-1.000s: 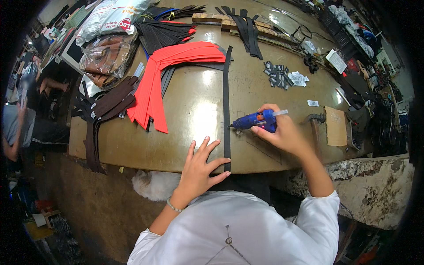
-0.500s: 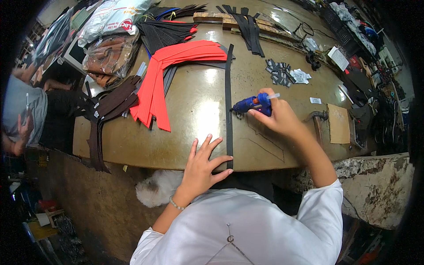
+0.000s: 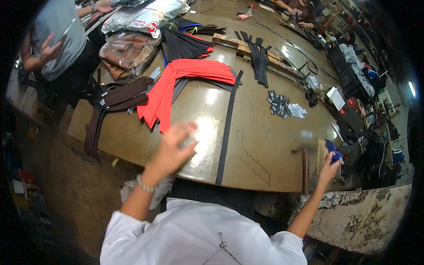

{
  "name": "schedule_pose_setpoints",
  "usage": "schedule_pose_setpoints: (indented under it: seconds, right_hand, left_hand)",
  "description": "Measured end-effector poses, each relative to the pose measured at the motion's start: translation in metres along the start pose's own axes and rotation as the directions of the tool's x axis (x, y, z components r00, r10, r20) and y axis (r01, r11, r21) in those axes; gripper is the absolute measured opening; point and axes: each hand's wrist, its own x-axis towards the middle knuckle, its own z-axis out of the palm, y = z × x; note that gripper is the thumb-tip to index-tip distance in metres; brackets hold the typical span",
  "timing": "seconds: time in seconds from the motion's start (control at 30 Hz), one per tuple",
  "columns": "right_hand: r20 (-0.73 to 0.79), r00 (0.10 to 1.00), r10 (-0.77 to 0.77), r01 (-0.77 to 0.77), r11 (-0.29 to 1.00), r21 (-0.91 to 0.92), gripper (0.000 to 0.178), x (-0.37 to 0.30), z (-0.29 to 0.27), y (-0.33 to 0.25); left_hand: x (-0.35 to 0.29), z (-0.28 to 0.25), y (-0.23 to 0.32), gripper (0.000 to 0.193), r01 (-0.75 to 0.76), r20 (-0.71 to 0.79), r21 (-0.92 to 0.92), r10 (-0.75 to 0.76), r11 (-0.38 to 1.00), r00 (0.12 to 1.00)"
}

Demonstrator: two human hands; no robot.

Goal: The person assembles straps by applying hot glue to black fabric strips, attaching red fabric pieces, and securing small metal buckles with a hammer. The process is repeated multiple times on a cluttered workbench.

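Note:
A long black strip (image 3: 227, 128) lies across the table (image 3: 203, 163), running from its front edge toward the red strips. Left of the strip my left hand (image 3: 172, 150) hovers over the table, slightly blurred, thumb and fingers apart and nothing in them. Off to the right, my right hand (image 3: 327, 170) is closed on a blue glue gun (image 3: 334, 152), beside a tan board (image 3: 321, 154). A fan of red strips (image 3: 185, 68) lies beyond my left hand, with dark brown strips (image 3: 119, 97) to its left.
Several small dark labels (image 3: 278, 104) and white labels (image 3: 297, 110) lie right of the strip. Black strips (image 3: 258, 59) rest across a wooden bar (image 3: 282, 62). A clamp (image 3: 304, 170) stands at the right edge. One person (image 3: 62, 44) stands at far left, another (image 3: 302, 13) at the far end.
My right hand has carried the glue gun away from the black strip to the right. My left hand has lifted off the strip and moved left. The view has shifted.

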Motion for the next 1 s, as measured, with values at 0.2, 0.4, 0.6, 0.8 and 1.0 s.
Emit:
schedule_pose_setpoints:
  seconds: [0.2, 0.4, 0.6, 0.8, 1.0]
  right_hand:
    - [-0.015, 0.995, -0.094, 0.073, 0.857, -0.510, 0.061, -0.015, -0.015, 0.054]
    - [-0.031, 0.990, 0.139, -0.142, 0.943, -0.301, 0.055, -0.101, -0.050, -0.018]
    - [-0.102, 0.973, -0.208, 0.210, 0.978, 0.009, 0.036, -0.119, -0.033, -0.085]
    - [-0.198, 0.674, -0.712, 0.737, 0.629, 0.246, 0.034, -0.148, 0.006, -0.177]
    - [0.088, 0.540, -0.837, 0.715, 0.511, 0.477, 0.040, -0.176, 0.035, -0.216]
  left_hand:
    - [0.123, -0.041, -0.096, 0.035, 0.259, -0.452, 0.560, 0.028, 0.787, 0.892]
    - [0.145, -0.044, -0.130, 0.038, 0.360, -0.345, 0.588, -0.178, 0.724, 0.922]
    - [0.146, -0.049, -0.072, 0.031, 0.236, -0.448, 0.169, -0.139, 0.957, 0.883]
    - [0.098, -0.046, 0.058, 0.022, -0.355, -0.232, 0.269, 0.418, 0.896, 0.878]
    - [0.058, -0.012, 0.094, 0.027, -0.396, 0.106, 0.002, 0.394, 0.918, 0.913]
